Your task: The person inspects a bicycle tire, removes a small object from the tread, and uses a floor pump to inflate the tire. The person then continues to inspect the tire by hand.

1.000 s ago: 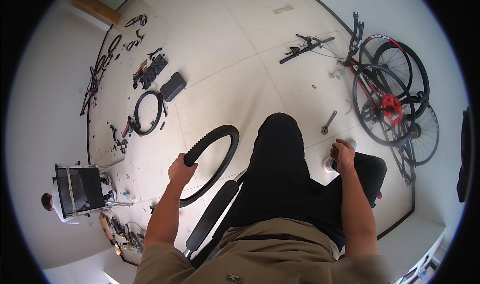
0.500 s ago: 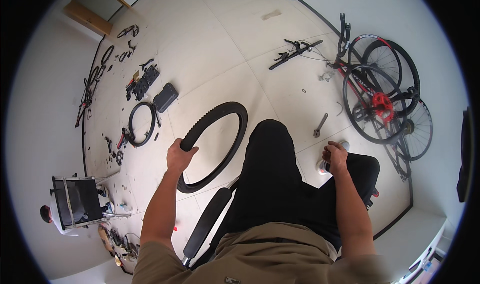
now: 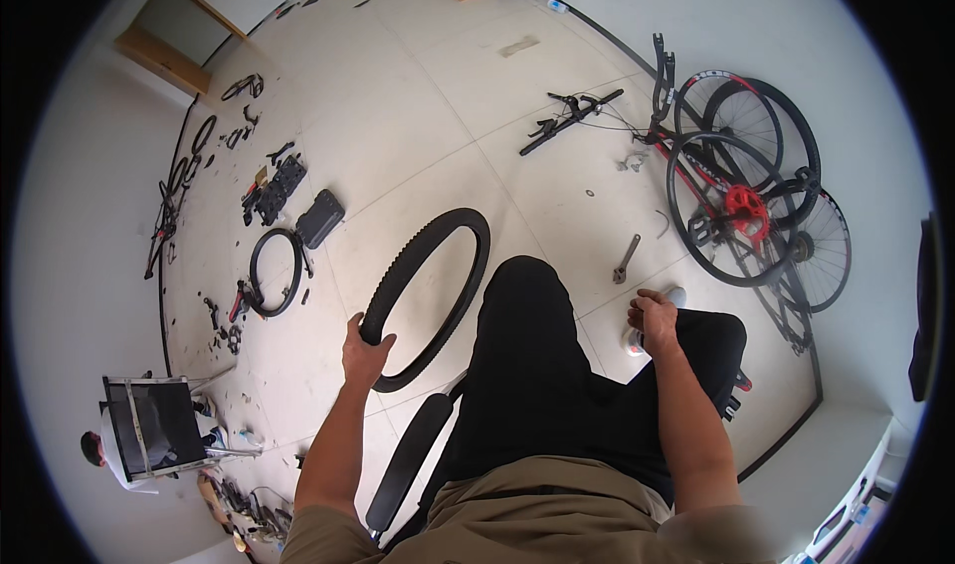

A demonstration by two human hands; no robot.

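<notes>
My left hand [image 3: 366,347] grips the near side of a knobby black bicycle tyre [image 3: 428,295] and holds it up over the pale floor, left of my black-trousered knee. My right hand [image 3: 652,317] rests closed on my right leg, above a shoe; whether it holds anything I cannot tell. A grey wrench [image 3: 625,259] lies on the floor just beyond the right hand. A second black tyre [image 3: 408,460] lies on the floor under my left forearm.
A red bicycle frame with spoked wheels [image 3: 746,206] lies at the right. A handlebar assembly [image 3: 569,118] lies farther off. Another tyre [image 3: 276,271], a black pad [image 3: 319,218] and several small parts are strewn at the left. A person beside a black screen [image 3: 149,425] sits at lower left.
My left hand has lifted the tyre up and away from me, toward the middle of the floor. The right hand has stayed on my leg.
</notes>
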